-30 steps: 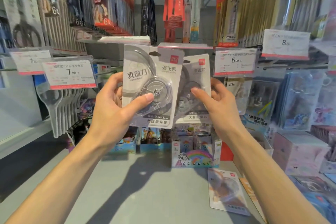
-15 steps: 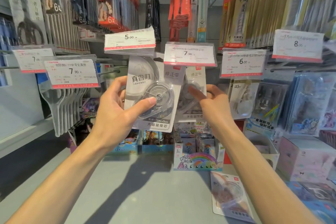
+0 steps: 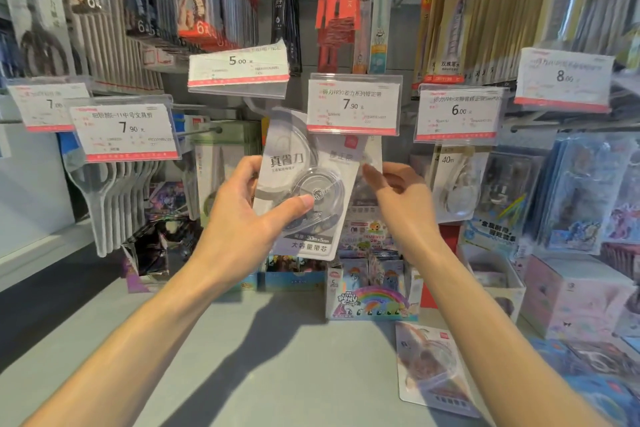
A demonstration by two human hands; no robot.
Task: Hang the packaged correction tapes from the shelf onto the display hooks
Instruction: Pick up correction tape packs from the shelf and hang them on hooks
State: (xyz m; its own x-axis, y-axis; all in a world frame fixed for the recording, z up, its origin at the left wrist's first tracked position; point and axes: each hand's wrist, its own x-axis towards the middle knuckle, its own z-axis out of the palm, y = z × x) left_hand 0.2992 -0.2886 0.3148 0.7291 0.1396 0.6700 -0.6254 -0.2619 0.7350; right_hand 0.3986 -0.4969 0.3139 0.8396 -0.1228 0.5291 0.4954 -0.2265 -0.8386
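Head view: the likely slip is the pack [image 3: 304, 184] missing the hook. Its top sits hidden behind the 7.90 tag [image 3: 353, 104], so the hang hole has to be threaded blind, and the pack tilts left, which could make it catch on the tag or drop. The left hand [image 3: 239, 218] grips the pack, thumb across the clear blister and fingers behind. The right hand [image 3: 398, 198] is just beside the pack's right edge with fingers loosely extended; whether it touches is unclear. Another pack [image 3: 433, 371] lies near the shelf's [image 3: 277, 374] front right.
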